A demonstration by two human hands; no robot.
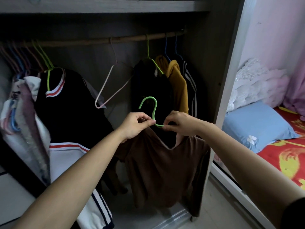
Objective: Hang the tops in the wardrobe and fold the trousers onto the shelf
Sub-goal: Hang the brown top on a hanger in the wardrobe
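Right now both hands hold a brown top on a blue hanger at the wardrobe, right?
No, the hanger is green, not blue. In the head view the left hand and right hand hold it with the brown top at the wardrobe.

One view only, worn on the person's head, faces forward and a little downward into the open wardrobe [213,63], near enough that its interior fills most of the frame. The wide lens bows the hanging rail [125,39] (a curve of the optics). Both forearms enter from the bottom corners, and the left hand [135,125] and right hand [179,123] meet on a green hanger [152,111] at the centre, close to the camera. Past the wardrobe's right side panel, a bed [288,146] takes up the right edge.
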